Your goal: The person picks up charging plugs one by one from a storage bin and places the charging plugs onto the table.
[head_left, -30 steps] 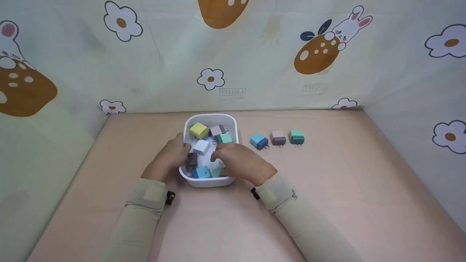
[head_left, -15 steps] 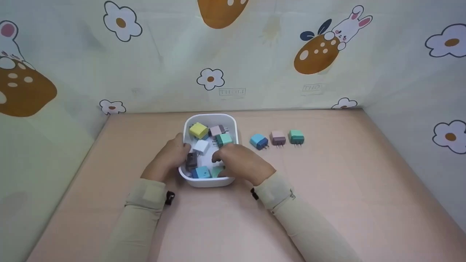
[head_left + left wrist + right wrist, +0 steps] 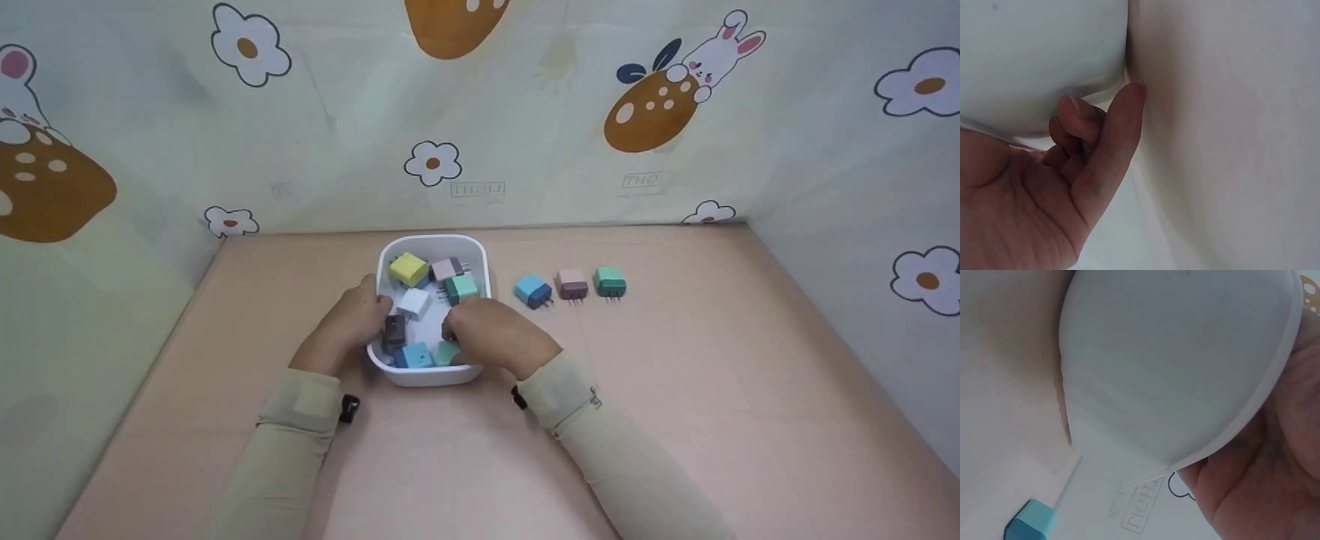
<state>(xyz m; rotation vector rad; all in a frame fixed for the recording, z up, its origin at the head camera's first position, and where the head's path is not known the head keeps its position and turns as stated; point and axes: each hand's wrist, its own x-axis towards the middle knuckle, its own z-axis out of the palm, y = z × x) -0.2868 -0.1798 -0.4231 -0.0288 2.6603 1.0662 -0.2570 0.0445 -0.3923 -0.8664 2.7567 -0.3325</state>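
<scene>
Head view: tub (image 3: 427, 377) grasped at left side by left grip (image 3: 349, 319); right grip (image 3: 499, 337) lowered inside, fingertips hidden, so hold cannot be told. Mixed plugs (image 3: 409, 268) left in tub; three plugs (image 3: 572, 285) set out rightward on bench (image 3: 720, 360): setting-out judged partly done. Left wrist view: curled fingers (image 3: 1112, 140) shown outside tub, hidden from head.

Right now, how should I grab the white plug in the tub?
I'd pinch the white plug by its smooth left and right sides, coming from above and the right, where the white tub shows bare floor. Its thin prongs seem to point toward you, so keep off that end.
</scene>
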